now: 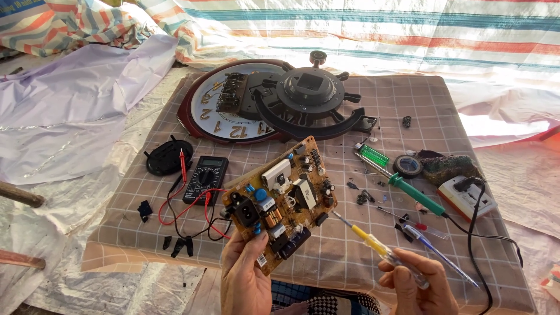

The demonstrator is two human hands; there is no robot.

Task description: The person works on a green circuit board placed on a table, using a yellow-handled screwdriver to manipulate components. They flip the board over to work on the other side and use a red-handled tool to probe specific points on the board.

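A tan circuit board [280, 201] is held up at a tilt by the left hand [245, 277], grip closed around its lower edge, just above the checked cloth surface [350, 245]. A yellow-handled screwdriver [373, 242] is pinched in the right hand [417, 286], its tip sitting just beside the board's right edge. A black multimeter [205, 178] with red and black leads is laid out to the left. A green soldering iron [408, 189] is lying to the right. A taken-apart wall clock [233, 111] is parked further back.
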